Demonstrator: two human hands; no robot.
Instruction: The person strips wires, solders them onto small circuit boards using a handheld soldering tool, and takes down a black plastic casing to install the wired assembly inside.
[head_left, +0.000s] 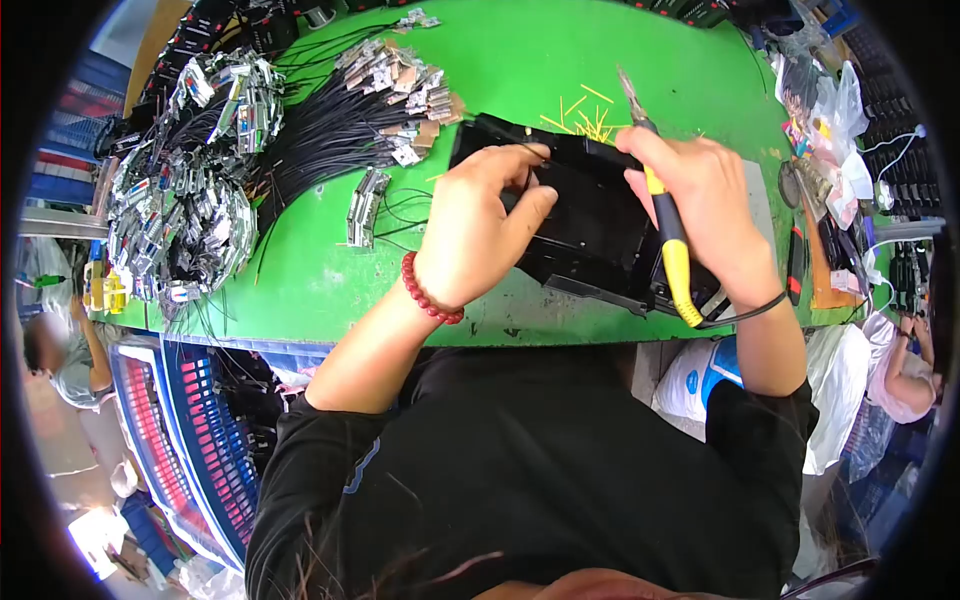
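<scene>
Both hands work over a shallow, open black plastic housing (590, 215), which lies near the front edge of a green worktable (560, 60). Its long axis slants from far left to near right, with the hollow side facing up. On its left part rests the left hand (475, 220), thumb and index finger parted; I cannot tell whether the tucked fingers grip anything. Wrapped round a yellow-and-black soldering iron (678, 270), the right hand (705, 195) has its index fingertip at the housing's far rim. The iron's metal tip points away from the body and slightly left; its long axis runs back to the yellow end.

Thin yellow slivers (592, 125) lie just beyond the housing. To the left are a silver metal connector (367, 208), a bundle of black cables (325, 130) and a heap of silver connectors (185, 200). A blue-outlined mark (362, 468) on the black left sleeve (310, 440) is too unclear to read.
</scene>
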